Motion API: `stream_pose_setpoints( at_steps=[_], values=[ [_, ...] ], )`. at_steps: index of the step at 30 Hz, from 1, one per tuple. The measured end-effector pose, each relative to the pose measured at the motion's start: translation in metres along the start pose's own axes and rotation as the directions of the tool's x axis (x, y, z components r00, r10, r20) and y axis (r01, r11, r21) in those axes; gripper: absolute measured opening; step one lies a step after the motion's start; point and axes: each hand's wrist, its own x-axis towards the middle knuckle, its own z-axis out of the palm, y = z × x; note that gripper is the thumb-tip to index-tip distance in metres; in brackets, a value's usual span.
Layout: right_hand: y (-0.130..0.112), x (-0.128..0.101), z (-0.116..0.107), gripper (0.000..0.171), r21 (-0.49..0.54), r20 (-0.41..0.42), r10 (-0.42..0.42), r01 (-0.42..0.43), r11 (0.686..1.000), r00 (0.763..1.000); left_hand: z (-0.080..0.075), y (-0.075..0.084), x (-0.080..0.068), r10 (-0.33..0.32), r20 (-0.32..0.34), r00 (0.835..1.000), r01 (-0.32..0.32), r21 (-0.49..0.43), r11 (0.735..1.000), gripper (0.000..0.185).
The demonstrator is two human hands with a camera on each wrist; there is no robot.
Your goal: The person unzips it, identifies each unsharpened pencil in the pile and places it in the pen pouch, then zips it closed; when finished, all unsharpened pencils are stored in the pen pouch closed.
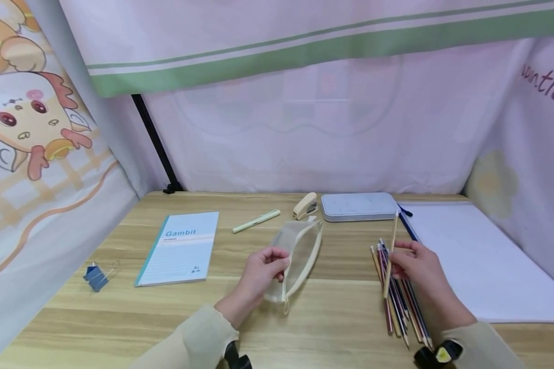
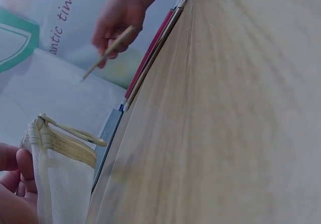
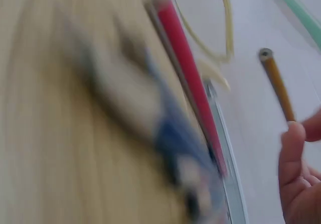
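While the left hand point(image 1: 263, 269) pinched the mesh pouch point(image 1: 300, 253) on the worktop point(image 1: 332, 323), the right hand point(image 1: 417, 269) pinched one pencil point(image 1: 390, 256) above the pencil pile point(image 1: 401, 302).

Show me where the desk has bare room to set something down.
Bare wood lies along the near edge between the mesh pouch and the notebook, and between pouch and pencil pile. The back row, pen to tin case, is crowded.
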Motion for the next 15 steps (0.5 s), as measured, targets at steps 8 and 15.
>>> stream_pose_setpoints(
  at_steps=[8,15],
  values=[
    [-0.02,-0.002,0.063,0.035,0.358,0.024,0.063,-0.067,0.931,0.998,0.005,0.001,-0.004,0.007,0.025,1.0,-0.006,-0.011,1.0,0.021],
    [-0.025,-0.001,0.115,0.036,0.435,0.052,0.095,-0.108,0.894,0.994,0.01,0.0,-0.007,0.002,0.043,0.999,-0.002,-0.003,1.0,0.019]
  ],
)
